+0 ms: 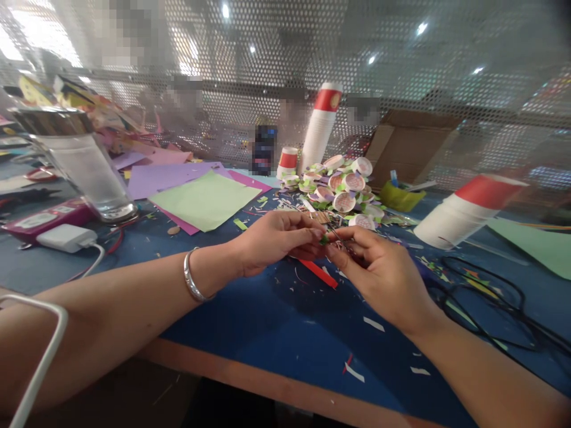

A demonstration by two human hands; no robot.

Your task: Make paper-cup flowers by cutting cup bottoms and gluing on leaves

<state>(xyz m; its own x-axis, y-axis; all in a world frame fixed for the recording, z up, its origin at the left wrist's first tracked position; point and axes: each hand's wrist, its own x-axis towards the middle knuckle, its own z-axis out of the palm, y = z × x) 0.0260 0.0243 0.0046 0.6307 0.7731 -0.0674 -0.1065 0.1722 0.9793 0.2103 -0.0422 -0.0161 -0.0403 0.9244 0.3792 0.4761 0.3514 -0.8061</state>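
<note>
Both hands meet over the middle of the blue table (276,321). My left hand (272,241), with a silver bangle on the wrist, pinches a small green paper piece (323,239) between thumb and fingers. My right hand (379,270) is closed too, its fingertips touching the same green piece and a thin stick-like part. A red paper strip (319,273) lies on the table just below the hands. Behind them sits a pile of small round paper decorations (343,187).
Coloured paper sheets (200,199) lie at the back left beside a glass jar (84,166). A white charger (66,238) with cable lies at left. A tall stack of paper cups (321,128) stands behind; another stack (464,211) lies at right. Black cables (491,303) and paper scraps cover the right side.
</note>
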